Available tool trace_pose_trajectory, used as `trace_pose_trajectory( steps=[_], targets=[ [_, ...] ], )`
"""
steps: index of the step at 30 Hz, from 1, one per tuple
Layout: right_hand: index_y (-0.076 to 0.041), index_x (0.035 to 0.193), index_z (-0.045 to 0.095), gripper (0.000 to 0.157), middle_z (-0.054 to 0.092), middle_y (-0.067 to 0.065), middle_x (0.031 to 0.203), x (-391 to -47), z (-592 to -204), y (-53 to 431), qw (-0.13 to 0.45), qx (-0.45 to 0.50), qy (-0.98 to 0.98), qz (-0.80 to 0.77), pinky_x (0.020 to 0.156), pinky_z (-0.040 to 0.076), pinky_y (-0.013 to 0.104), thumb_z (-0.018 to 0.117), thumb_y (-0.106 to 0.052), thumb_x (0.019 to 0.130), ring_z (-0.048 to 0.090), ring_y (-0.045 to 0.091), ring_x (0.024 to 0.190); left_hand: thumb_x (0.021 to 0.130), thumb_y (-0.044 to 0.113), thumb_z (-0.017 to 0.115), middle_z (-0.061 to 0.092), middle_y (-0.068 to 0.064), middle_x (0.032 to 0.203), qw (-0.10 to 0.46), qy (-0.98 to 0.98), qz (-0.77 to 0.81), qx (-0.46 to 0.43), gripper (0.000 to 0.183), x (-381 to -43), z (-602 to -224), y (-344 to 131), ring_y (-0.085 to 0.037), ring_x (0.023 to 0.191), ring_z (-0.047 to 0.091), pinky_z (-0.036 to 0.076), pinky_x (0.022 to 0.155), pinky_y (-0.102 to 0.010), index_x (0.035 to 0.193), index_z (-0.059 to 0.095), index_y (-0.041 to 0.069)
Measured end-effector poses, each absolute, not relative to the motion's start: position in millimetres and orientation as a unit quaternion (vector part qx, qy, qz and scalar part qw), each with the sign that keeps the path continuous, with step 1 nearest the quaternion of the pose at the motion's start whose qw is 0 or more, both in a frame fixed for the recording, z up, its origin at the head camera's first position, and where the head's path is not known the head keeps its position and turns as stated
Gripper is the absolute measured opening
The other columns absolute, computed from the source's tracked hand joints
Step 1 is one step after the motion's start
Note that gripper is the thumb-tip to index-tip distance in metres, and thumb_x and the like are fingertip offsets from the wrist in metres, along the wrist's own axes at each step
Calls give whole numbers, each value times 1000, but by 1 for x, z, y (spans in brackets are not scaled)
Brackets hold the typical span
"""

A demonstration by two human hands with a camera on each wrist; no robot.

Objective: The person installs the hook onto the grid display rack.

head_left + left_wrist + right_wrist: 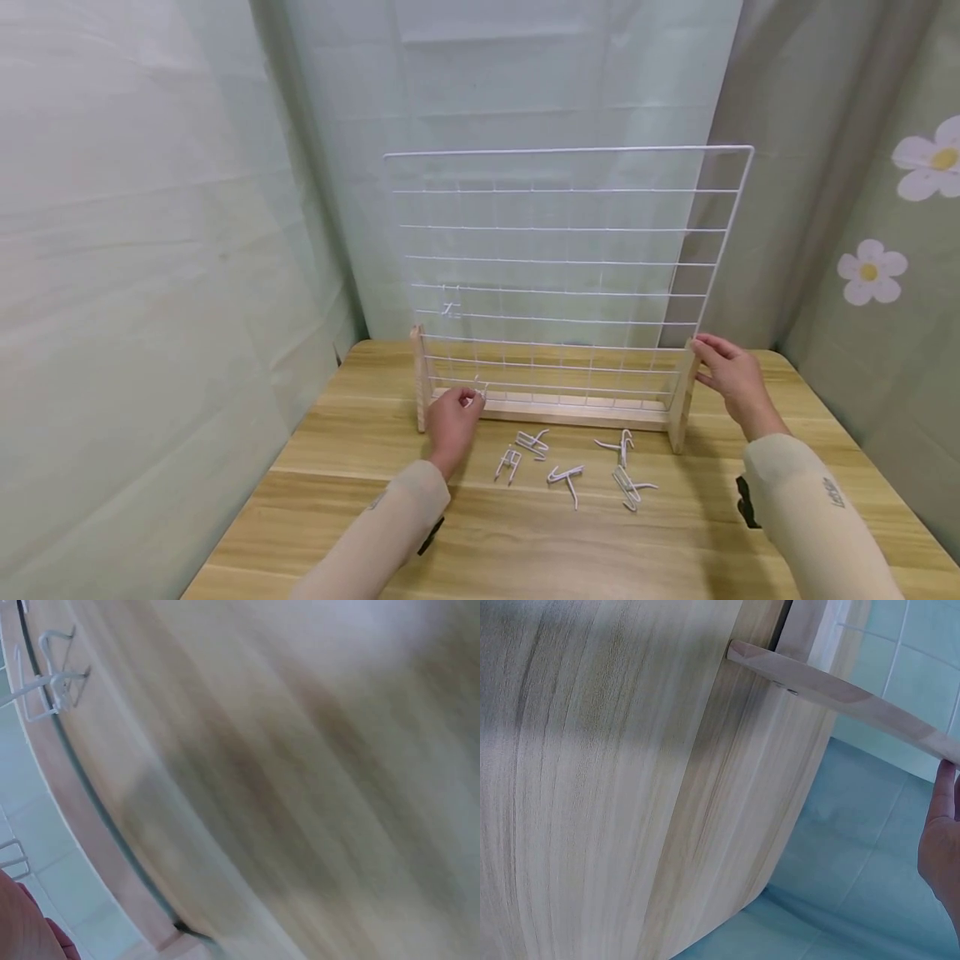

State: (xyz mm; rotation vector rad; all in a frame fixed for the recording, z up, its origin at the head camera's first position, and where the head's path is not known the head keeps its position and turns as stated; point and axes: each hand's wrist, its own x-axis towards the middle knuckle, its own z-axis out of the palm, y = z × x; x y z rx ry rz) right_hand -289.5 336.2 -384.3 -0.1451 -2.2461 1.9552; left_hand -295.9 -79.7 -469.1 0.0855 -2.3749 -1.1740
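A white wire grid rack [566, 293] stands upright in a wooden base [577, 412] with a wooden post at each end. My left hand [452, 425] pinches a small white wire hook [482, 388] by the lower left of the grid. In the left wrist view only part of that hand [30, 926] shows, at the lower left edge. My right hand [733, 382] holds the upper end of the right wooden post [681, 400]. The right wrist view shows its fingers against the post [855, 701]. Another white hook [450, 307] hangs on the grid's left side.
Several loose white wire hooks [565, 477] lie on the wood-grain table [360, 508] before the rack. Pale curtains [150, 250] surround the table on the left, back and right. The right curtain bears white flowers [872, 272].
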Motion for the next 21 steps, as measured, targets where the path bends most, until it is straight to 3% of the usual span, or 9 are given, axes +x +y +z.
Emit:
trace_pose_trajectory(
  steps=[10,21],
  targets=[
    [-3,138,52,57,56,-16,106,-287,-384,339,80,-43,-732,675,77,53,18,63,-40,95,53,4,102,82,18,70,66,-1,77,275,-858,-433,35,8,-303,-447,-68,-20,70,60,48,64,-38,82,72,11],
    [-4,138,53,56,56,-16,106,-288,-385,336,85,-44,-744,661,78,52,19,62,-41,96,53,9,106,82,20,70,70,0,80,304,-846,-436,45,8,-310,-425,-63,-21,74,65,50,67,-40,83,72,12]
  ],
)
